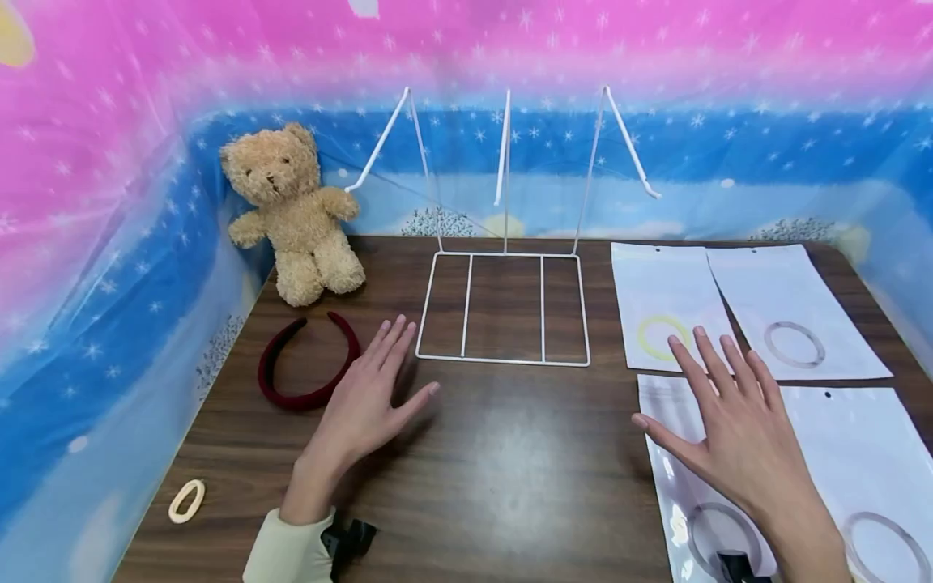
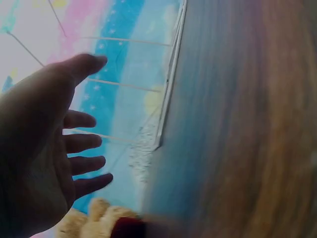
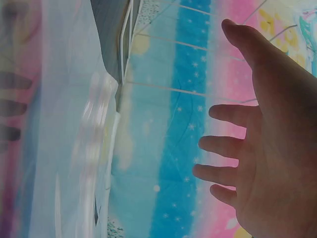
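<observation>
Red headband (image 1: 297, 402) | just left of your left hand (image 1: 368, 405), nearer than your right hand (image 1: 747, 445); gap faces away | both outstretched, holding nothing

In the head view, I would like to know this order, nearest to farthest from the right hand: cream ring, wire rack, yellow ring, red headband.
From the right hand:
1. Yellow ring: right side, beside the fingertips.
2. Wire rack: left of the hand, mid-table.
3. Red headband: farther left, beside the left hand.
4. Cream ring: far left.
</observation>
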### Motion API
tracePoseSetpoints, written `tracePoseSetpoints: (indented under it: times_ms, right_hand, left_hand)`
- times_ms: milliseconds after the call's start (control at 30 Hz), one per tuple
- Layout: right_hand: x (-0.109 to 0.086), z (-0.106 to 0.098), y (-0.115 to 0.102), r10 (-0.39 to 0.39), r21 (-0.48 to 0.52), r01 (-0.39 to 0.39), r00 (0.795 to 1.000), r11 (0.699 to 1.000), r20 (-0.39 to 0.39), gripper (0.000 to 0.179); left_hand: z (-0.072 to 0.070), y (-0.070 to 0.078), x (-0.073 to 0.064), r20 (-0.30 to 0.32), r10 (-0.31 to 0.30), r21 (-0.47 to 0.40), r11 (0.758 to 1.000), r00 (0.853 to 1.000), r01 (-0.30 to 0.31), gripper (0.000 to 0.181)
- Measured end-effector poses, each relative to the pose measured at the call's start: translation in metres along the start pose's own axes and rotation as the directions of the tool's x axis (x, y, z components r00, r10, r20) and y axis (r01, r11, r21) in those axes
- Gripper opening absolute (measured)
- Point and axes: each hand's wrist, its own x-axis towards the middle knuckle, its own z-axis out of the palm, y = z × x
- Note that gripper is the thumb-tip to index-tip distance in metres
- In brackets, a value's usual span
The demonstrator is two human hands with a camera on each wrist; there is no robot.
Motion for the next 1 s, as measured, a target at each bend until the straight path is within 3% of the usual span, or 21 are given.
tracePoseSetpoints:
  times_ms: [67, 167, 300, 533, 633, 767, 1000]
  right_hand:
    - [0.001, -0.001, 0.001, -0.002, 0.006, 0.002, 1.0, 1.0, -0.01, 0.107]
    - [0.002, -0.001, 0.001, 0.003, 0.019, -0.003, 1.0, 1.0, -0.011, 0.107]
    - [0.002, -0.002, 0.0, 0.024, 0.041, -0.024, 1.0, 0.999, 0.005, 0.107]
    - [-0.002, 0.0, -0.001, 0.052, 0.067, -0.054, 0.998, 0.996, 0.034, 0.106]
    - [-0.002, 0.0, 0.0, 0.059, 0.074, -0.062, 0.998, 0.995, 0.033, 0.105]
    - [-0.002, -0.002, 0.001, 0.079, 0.082, -0.082, 0.996, 0.993, 0.037, 0.106]
    - [-0.003, -0.006, 0.002, 0.14, 0.103, -0.149, 0.987, 0.984, 0.083, 0.107]
  left_hand:
    - [0.003, -0.004, 0.006, -0.025, -0.008, -0.109, 0.994, 1.0, 0.005, 0.08]
    - [0.01, -0.01, 0.016, -0.03, -0.054, -0.274, 0.961, 0.998, 0.044, 0.076]
    - [0.023, -0.019, 0.031, -0.011, -0.118, -0.378, 0.92, 0.993, 0.105, 0.076]
    - [0.041, -0.032, 0.048, -0.009, -0.141, -0.386, 0.914, 0.99, 0.126, 0.076]
    - [0.046, -0.037, 0.049, 0.009, -0.129, -0.347, 0.93, 0.992, 0.124, 0.078]
    - [0.051, -0.041, 0.049, 0.001, -0.078, -0.278, 0.958, 0.997, 0.076, 0.077]
    - [0.053, -0.04, 0.051, 0.005, -0.058, -0.255, 0.965, 0.998, 0.058, 0.077]
